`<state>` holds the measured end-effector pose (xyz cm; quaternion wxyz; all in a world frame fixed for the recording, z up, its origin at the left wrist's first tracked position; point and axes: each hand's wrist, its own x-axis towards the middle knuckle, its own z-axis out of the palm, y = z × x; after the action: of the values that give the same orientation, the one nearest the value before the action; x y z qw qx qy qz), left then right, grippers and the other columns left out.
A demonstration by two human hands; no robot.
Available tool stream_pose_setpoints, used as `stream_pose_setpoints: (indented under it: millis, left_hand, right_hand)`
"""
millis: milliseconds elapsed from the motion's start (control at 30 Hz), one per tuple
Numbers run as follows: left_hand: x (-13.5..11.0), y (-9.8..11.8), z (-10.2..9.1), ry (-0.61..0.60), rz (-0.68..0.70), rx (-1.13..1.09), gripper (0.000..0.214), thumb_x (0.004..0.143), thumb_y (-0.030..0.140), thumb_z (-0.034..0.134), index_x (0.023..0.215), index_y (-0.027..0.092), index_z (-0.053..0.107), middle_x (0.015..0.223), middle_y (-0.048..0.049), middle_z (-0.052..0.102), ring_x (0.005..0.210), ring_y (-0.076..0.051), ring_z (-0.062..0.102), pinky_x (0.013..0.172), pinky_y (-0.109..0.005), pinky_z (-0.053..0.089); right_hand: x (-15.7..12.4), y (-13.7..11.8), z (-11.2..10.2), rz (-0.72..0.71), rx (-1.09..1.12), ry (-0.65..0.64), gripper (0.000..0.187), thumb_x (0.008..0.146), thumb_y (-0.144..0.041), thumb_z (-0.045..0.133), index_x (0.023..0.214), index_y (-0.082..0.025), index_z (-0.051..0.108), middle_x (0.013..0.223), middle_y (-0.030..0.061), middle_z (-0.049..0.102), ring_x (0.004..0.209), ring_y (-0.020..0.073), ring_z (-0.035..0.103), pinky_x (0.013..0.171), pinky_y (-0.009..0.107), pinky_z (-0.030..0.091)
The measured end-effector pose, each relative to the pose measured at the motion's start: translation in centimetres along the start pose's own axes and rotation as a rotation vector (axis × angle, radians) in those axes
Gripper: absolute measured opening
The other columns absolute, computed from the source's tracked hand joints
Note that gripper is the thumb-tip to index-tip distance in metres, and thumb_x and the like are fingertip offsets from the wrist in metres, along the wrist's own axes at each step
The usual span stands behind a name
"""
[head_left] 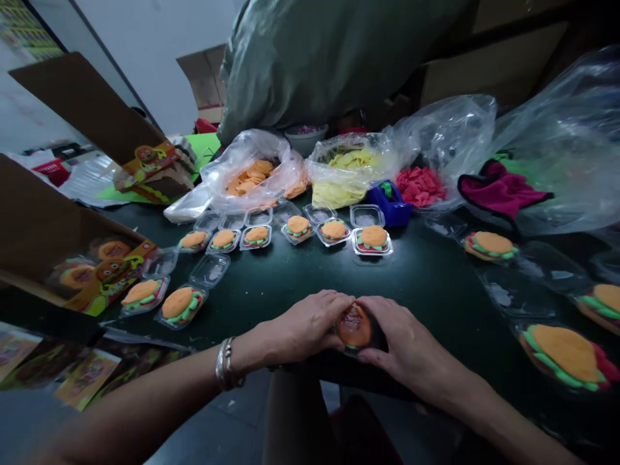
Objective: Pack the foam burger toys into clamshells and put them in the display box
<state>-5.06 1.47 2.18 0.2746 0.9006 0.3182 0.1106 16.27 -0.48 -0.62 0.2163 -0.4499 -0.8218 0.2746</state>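
Left hand (pixel 304 328) and right hand (pixel 409 342) hug the burger pack (pixel 354 327) — likely light, squashy; best held by its sides.

The pack (pixel 354 327) is orange, the cloth (pixel 504 192) black-edged magenta.

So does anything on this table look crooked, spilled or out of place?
Mostly tidy. The lower-right burger looks askew: its red layer sticks out well past the orange top on one side, more than on the back-row burgers. No obvious spill shows.
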Motion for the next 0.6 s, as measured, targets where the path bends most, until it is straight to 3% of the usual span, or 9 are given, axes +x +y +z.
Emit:
stream_pose_setpoints:
  millis: [167, 400, 500, 600]
  left_hand:
    - [0.2, -0.4, 0.8, 0.029, 0.061, 0.01, 0.056, 0.085, 0.026, 0.065, 0.133, 0.009, 0.04, 0.129, -0.0217, 0.054, 0.121, -0.03, 0.05, 0.104, -0.046, 0.043]
    - [-0.2, -1.0, 1.9, 0.04, 0.074, 0.025, 0.058, 0.091, 0.023, 0.055, 0.142, 0.009, 0.031, 0.136, -0.0255, 0.048, 0.132, -0.033, 0.041, 0.11, -0.052, 0.034]
    - [-0.7, -1.1, 1.7, 0.04, 0.035, -0.068, 0.061, 0.09, 0.03, 0.057, 0.144, 0.014, 0.032, 0.14, -0.0232, 0.045, 0.134, -0.031, 0.038, 0.112, -0.052, 0.031]
    - [-0.9, -0.9, 1.1, 0.023, -0.134, -0.227, 0.078, 0.078, 0.037, 0.072, 0.144, 0.022, 0.035, 0.148, -0.0177, 0.039, 0.138, -0.032, 0.033, 0.112, -0.053, 0.029]
  right_hand:
    - [0.4, -0.1, 0.0, -0.01, -0.094, -0.03, 0.065, 0.056, -0.01, 0.086, 0.11, -0.019, 0.051, 0.108, 0.0082, 0.061, 0.095, 0.0297, 0.055, 0.081, 0.049, 0.05]
    - [-0.2, 1.0, 1.1, -0.072, -0.101, 0.055, 0.073, 0.055, -0.008, 0.085, 0.115, -0.02, 0.044, 0.113, 0.0103, 0.058, 0.098, 0.0309, 0.054, 0.083, 0.05, 0.049]
    - [-0.5, 1.3, 1.5, -0.073, -0.046, 0.072, 0.075, 0.056, -0.007, 0.083, 0.116, -0.022, 0.042, 0.115, 0.0095, 0.057, 0.101, 0.03, 0.053, 0.086, 0.05, 0.049]
    - [-0.8, 1.7, 2.2, -0.083, -0.022, 0.125, 0.079, 0.057, -0.006, 0.08, 0.123, -0.021, 0.038, 0.12, 0.0113, 0.054, 0.107, 0.031, 0.051, 0.089, 0.052, 0.048]
